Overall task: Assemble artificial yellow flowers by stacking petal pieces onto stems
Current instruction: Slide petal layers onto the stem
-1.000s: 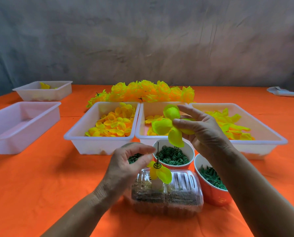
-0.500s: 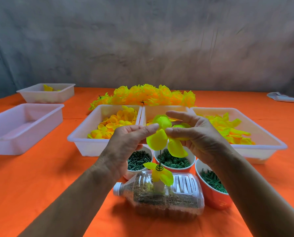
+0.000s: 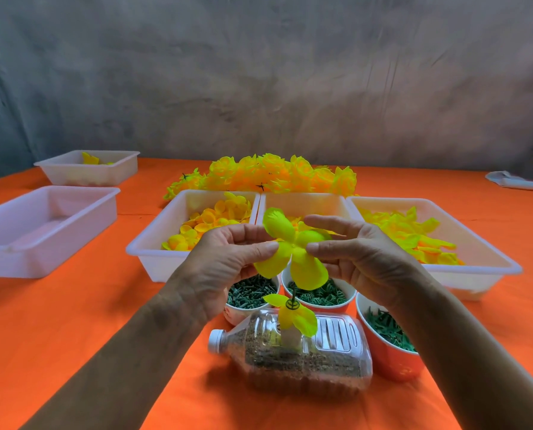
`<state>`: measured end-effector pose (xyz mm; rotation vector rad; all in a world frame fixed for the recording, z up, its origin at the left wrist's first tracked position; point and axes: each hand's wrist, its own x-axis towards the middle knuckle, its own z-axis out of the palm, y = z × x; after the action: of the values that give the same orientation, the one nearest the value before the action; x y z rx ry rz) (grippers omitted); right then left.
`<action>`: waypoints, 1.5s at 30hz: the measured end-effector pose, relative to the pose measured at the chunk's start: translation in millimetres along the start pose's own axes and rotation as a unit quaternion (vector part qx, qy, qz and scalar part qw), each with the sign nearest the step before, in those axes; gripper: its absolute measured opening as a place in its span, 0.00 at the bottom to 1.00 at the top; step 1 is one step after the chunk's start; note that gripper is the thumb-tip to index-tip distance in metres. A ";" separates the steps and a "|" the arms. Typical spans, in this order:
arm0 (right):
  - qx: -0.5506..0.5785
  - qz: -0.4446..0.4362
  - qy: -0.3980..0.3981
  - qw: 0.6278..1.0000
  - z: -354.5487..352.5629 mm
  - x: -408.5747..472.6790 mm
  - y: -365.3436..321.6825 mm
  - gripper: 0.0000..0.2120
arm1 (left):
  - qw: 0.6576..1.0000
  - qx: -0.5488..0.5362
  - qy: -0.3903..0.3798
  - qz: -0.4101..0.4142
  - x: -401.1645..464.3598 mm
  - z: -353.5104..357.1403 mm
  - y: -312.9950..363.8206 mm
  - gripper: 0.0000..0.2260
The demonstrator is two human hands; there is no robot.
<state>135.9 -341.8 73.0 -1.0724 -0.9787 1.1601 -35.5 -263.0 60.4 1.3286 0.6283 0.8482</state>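
Below fingers: upright stem in bottle, three cups crowding around
Beyond fingers: trays wall to wall
Left of fingers: open orange surface

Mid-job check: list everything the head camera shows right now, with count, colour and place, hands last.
petal piece: one, yellow-green, held up between both hands over the cups
stem: one, dark green, upright in the bottle, petals already on it
bottle: one, clear, white cap, lying on its side, near centre
cups: three, red and white, holding green parts, behind and right of the bottle
trays with petals: three, white, in a row behind the cups
other trays: two, white, far left
finished flowers: a pile, yellow-orange, behind the trays
tablecloth: one, orange
white object: one, far right, unclear
left hand: pinches the petal piece
right hand: pinches the petal piece
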 end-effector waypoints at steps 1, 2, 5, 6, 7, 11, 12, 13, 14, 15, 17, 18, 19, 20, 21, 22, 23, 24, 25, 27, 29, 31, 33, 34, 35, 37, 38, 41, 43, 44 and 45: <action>-0.009 0.007 0.002 1.000 0.4 -0.2 0.1 0.28 | 1.000 -0.002 -0.001 0.002 -0.2 -1.0 -0.1 0.14; -0.016 0.012 0.002 1.000 1.0 -0.3 0.0 0.27 | 1.000 -0.003 -0.003 0.003 -0.6 -1.6 -0.1 0.14; -0.020 0.018 0.007 1.000 3.4 0.4 -2.4 0.26 | 1.000 -0.004 -0.010 -0.005 -0.3 -2.1 0.1 0.15; -0.020 0.019 0.009 1.000 4.3 0.8 -3.5 0.26 | 1.000 -0.003 -0.011 -0.012 -0.1 -1.8 0.6 0.15; -0.020 0.020 0.012 1.000 5.1 1.0 -4.4 0.26 | 1.000 -0.004 -0.014 -0.020 0.1 -1.3 1.4 0.15; -0.029 0.019 0.018 0.999 7.8 0.1 -6.5 0.25 | 0.999 0.012 -0.026 -0.044 -0.6 3.1 4.2 0.17; -0.034 0.021 0.020 0.999 8.3 -0.3 -6.7 0.26 | 0.998 0.017 -0.022 -0.050 -0.4 4.2 4.0 0.17; -0.040 0.022 0.023 0.999 8.3 -0.9 -6.9 0.26 | 0.998 0.019 -0.016 -0.056 0.2 5.2 4.0 0.17; -0.045 0.024 0.026 0.998 8.3 -1.6 -7.1 0.26 | 0.998 0.016 -0.012 -0.063 0.7 6.2 4.0 0.16; -0.050 0.026 0.028 0.998 8.2 -2.7 -7.2 0.26 | 0.997 0.013 -0.011 -0.070 1.0 7.2 4.3 0.16; -0.056 0.028 0.027 0.998 8.2 -5.0 -7.1 0.25 | 0.997 0.014 -0.017 -0.079 1.7 8.9 4.6 0.15; -0.058 0.029 0.025 0.998 8.3 -6.2 -7.2 0.25 | 0.996 0.015 -0.020 -0.083 2.0 9.6 4.4 0.14; -0.061 0.030 0.022 0.997 8.5 -7.3 -7.4 0.25 | 0.996 0.015 -0.023 -0.085 2.3 10.2 4.0 0.10; -0.066 0.031 0.019 0.997 8.8 -8.0 -7.6 0.25 | 0.996 0.014 -0.023 -0.088 2.6 10.9 3.6 0.07; -0.069 0.032 0.016 0.997 9.2 -8.3 -7.7 0.25 | 0.996 0.014 -0.022 -0.090 2.8 11.3 2.9 0.05; -0.071 0.034 0.015 0.997 9.8 -8.2 -7.3 0.25 | 0.995 0.015 -0.021 -0.094 2.9 11.8 2.0 0.04; -0.071 0.037 0.015 0.997 10.4 -7.9 -6.5 0.25 | 0.995 0.016 -0.019 -0.097 2.8 11.9 0.9 0.04; -0.072 0.041 0.018 0.996 10.9 -7.5 -5.2 0.25 | 0.995 0.016 -0.018 -0.100 2.5 12.1 -0.2 0.03; -0.073 0.046 0.021 0.996 11.3 -6.9 -3.7 0.24 | 0.994 0.015 -0.016 -0.103 2.2 12.1 -1.2 0.03; -0.076 0.057 0.025 0.995 11.8 -5.6 -0.8 0.24 | 0.994 0.013 -0.010 -0.111 1.8 12.3 -2.9 0.02; -0.075 0.066 0.026 0.995 11.7 -4.0 1.4 0.23 | 0.993 0.014 -0.005 -0.118 1.7 12.9 -4.5 0.03; -0.070 0.075 0.024 0.994 11.2 -2.9 2.9 0.22 | 0.992 0.015 -0.004 -0.122 1.9 13.5 -5.6 0.03; -0.066 0.082 0.020 0.994 10.5 -2.4 4.2 0.22 | 0.992 0.015 -0.006 -0.125 1.8 14.3 -6.3 0.02; -0.064 0.085 0.017 0.994 9.9 -2.2 4.9 0.22 | 0.992 0.015 -0.008 -0.126 1.7 14.7 -6.5 0.02; -0.061 0.086 0.014 0.994 9.3 -1.9 5.3 0.22 | 0.992 0.013 -0.010 -0.126 1.4 14.8 -6.4 0.02; -0.056 0.085 0.008 0.995 8.2 -1.3 5.8 0.21 | 0.992 0.010 -0.011 -0.124 0.8 15.0 -6.0 0.02; -0.055 0.084 0.007 0.995 7.9 -0.8 5.9 0.21 | 0.992 0.008 -0.010 -0.122 0.4 15.0 -5.6 0.02; -0.045 0.080 0.003 0.996 8.0 0.1 6.1 0.20 | 0.993 0.007 -0.008 -0.116 -0.3 15.0 -5.0 0.03; -0.035 0.080 -0.002 0.996 8.5 -0.4 6.7 0.20 | 0.993 0.007 -0.007 -0.114 -1.0 15.5 -5.5 0.03; -0.032 0.082 -0.004 0.996 8.9 -0.9 7.0 0.19 | 0.993 0.007 -0.007 -0.113 -1.3 15.9 -6.0 0.03; -0.029 0.085 -0.007 0.996 9.2 -1.4 7.3 0.19 | 0.994 0.006 -0.008 -0.113 -1.6 16.0 -6.4 0.03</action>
<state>125.3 -341.5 67.8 -1.2157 -0.9504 1.2848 -22.4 -273.6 56.4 1.2464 0.7565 0.6513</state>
